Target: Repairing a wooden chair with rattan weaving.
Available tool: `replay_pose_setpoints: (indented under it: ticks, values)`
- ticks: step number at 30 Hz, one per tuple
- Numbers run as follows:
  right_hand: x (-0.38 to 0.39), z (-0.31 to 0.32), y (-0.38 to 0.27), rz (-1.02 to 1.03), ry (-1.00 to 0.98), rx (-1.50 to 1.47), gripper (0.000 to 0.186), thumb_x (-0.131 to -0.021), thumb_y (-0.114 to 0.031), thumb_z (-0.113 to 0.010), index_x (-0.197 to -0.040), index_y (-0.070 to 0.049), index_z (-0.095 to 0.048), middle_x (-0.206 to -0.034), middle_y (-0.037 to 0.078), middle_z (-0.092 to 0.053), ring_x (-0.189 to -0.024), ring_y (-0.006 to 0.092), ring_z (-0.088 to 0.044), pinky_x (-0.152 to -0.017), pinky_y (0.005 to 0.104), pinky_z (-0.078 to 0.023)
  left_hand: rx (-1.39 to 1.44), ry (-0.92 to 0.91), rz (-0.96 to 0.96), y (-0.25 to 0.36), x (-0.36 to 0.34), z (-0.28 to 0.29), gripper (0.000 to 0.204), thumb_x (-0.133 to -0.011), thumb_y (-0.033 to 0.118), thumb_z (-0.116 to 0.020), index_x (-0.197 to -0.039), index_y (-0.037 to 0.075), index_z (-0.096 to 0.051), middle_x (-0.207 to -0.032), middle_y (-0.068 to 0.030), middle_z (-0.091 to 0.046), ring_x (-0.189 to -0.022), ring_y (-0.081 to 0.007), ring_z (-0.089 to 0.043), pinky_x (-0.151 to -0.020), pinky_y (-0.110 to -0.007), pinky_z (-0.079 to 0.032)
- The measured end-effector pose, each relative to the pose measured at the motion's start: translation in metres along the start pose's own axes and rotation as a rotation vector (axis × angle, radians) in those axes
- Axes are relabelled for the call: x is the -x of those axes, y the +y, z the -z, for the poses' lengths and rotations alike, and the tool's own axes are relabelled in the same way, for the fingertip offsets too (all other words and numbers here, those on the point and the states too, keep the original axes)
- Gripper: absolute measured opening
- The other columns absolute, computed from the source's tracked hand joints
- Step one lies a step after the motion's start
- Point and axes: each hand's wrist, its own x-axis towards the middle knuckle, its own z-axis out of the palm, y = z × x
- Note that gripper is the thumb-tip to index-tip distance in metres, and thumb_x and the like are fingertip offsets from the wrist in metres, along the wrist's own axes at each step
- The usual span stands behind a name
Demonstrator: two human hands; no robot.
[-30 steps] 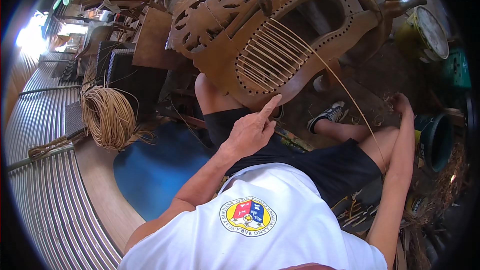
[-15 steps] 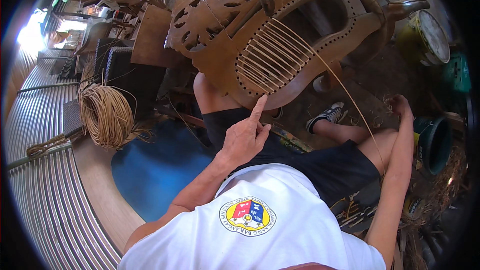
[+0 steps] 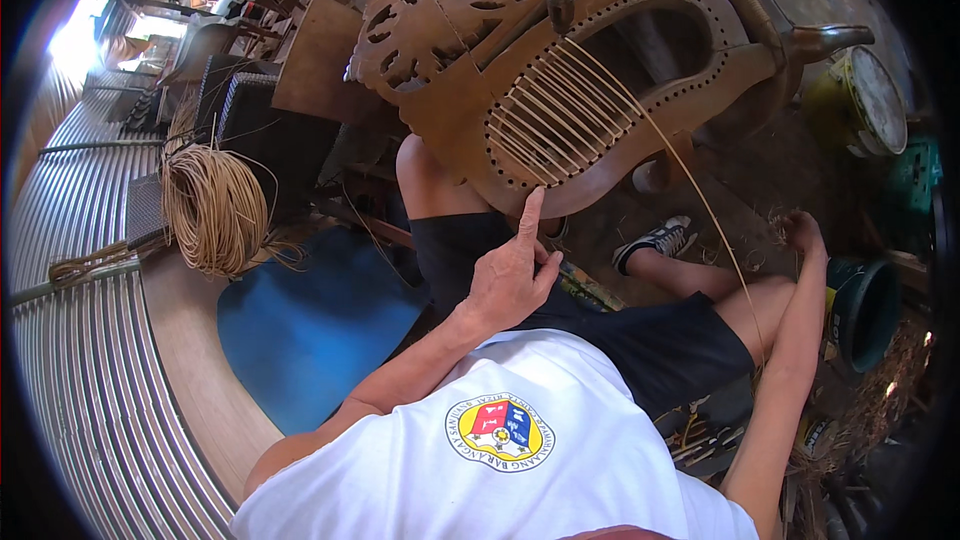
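My left hand (image 3: 508,280) holds nothing. Its index finger is stretched out, the thumb stands apart and the other fingers are curled. The index fingertip is at the lower rim of the carved brown wooden chair frame (image 3: 605,198), by its row of small holes. Pale cane strands (image 3: 560,110) run side by side across part of the frame's opening. One long loose cane strand (image 3: 700,188) leads from a dark wooden peg (image 3: 561,10) toward my right thigh. My right hand (image 3: 803,233) is beside my right knee, near thin curled cane bits; its fingers are too unclear to read.
A coil of cane (image 3: 215,210) hangs at the left beside corrugated metal sheeting (image 3: 95,390). A blue surface (image 3: 315,325) lies below it. A yellow bucket (image 3: 868,100) and a dark green bucket (image 3: 865,315) stand at the right. Chairs and a wooden panel (image 3: 325,58) fill the back left.
The view has shifted slightly, so the chair frame sits a little farther right. My left index finger remains at the lower rim, and my right hand stays by the knee.
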Motion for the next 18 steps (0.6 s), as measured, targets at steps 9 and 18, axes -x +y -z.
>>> replay_pose_setpoints:
  ticks: [9, 18]
  values:
    - [-0.005, -0.009, 0.018, 0.131, 0.005, 0.103, 0.038, -0.094, -0.030, -0.063, -0.111, 0.002, -0.075, -0.115, 0.027, -0.071, -0.112, 0.0407, -0.068, -0.098, 0.0467, -0.052, 0.021, -0.011, 0.066, 0.000, -0.007, 0.021, 0.081, -0.092, 0.013, -0.073, -0.162, 0.011, -0.032, -0.076, -0.0095, -0.070, -0.062, -0.0250, -0.067, -0.061, -0.037, -0.055]
    - [0.014, 0.012, -0.017, 0.036, -0.021, -0.066, 0.035, -0.094, -0.028, -0.064, -0.105, 0.004, -0.075, -0.095, 0.026, -0.074, -0.091, 0.0390, -0.074, -0.082, 0.0457, -0.055, 0.136, 0.156, 0.145, -0.017, -0.053, 0.074, 0.063, -0.098, 0.006, -0.063, -0.158, 0.010, -0.043, -0.065, 0.0020, -0.056, -0.059, -0.0029, -0.049, -0.058, -0.020, -0.043]
